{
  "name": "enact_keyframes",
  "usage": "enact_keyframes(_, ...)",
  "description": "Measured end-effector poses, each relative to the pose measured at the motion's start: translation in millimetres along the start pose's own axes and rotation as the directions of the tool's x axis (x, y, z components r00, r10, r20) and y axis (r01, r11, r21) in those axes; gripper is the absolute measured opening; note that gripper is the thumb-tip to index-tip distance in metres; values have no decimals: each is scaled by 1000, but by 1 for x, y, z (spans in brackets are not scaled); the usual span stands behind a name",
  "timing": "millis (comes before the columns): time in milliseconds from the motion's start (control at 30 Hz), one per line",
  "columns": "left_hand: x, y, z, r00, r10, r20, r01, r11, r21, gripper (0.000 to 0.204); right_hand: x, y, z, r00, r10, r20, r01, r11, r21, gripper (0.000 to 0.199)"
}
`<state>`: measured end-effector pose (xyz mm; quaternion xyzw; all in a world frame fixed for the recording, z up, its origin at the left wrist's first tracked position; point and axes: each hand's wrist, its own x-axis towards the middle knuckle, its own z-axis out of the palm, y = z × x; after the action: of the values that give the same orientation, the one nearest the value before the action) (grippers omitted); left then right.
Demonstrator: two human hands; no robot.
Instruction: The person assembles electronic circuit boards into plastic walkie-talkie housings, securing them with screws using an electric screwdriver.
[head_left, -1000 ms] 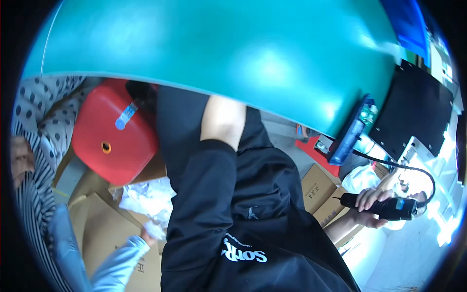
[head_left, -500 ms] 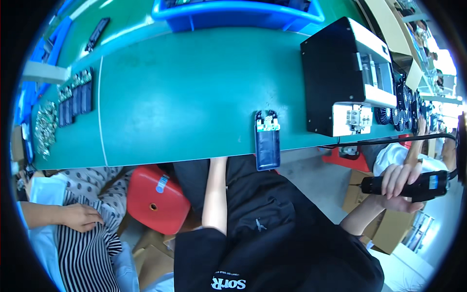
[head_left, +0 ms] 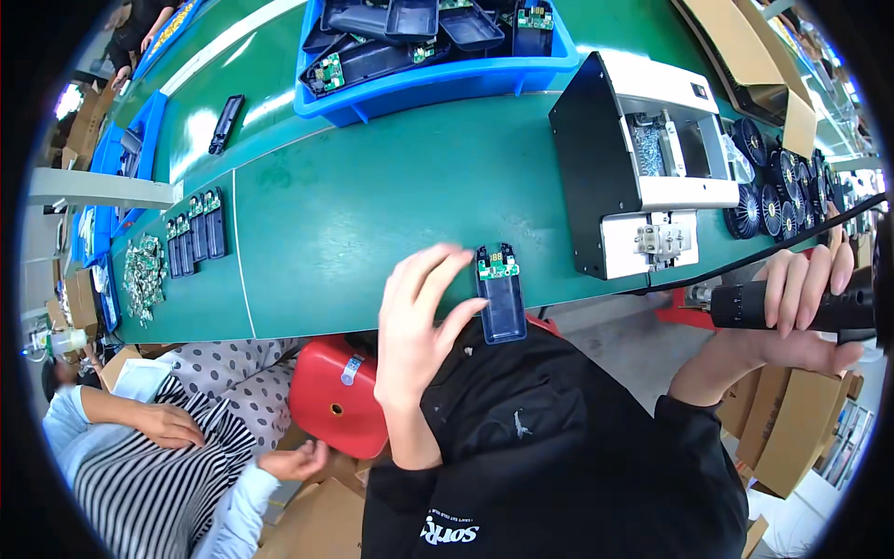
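Much of the right hand's (head_left: 801, 307) tool runs out of view: the black electric screwdriver (head_left: 792, 306) it holds is cut off by the dark rim of the picture at the right, and its tip, pointing left, is hard to make out against the red thing behind it. Its cable (head_left: 745, 259) arcs along the edge of the green table (head_left: 372, 205) and also leaves the picture at the right. The right hand is closed around the screwdriver's barrel, fingers draped over the top and thumb beneath.

The left hand (head_left: 419, 326) is open, fingers spread and slightly curled, holding nothing. Its fingertips lie just beside the black casing (head_left: 500, 293), which sits at the near edge of the table with a small green circuit board at its far end; whether a finger actually touches the casing cannot be told.

Behind the casing stands a black and white box-shaped machine (head_left: 643, 149), and a blue bin (head_left: 438, 74) of parts lies further back, its top cut off. A red stool (head_left: 337, 391) shows below the table edge. At lower left another person in a striped top (head_left: 149, 475) sits, only partly in view.
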<state>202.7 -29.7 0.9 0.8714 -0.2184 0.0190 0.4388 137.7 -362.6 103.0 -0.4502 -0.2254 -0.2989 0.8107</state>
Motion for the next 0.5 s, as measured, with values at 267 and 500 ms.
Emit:
enact_keyframes(267, 22, -16, 22, 955, 261, 137, -263, 965, -8, 36, 0, 5, 20, 995, -58, 80, 66, 993, -102, 65)
enact_keyframes(500, 28, -20, 27, 950, 289, 122, -279, 956, -90, 31, 2, 24, 17, 983, -123, 138, 156, 954, -257, 71)
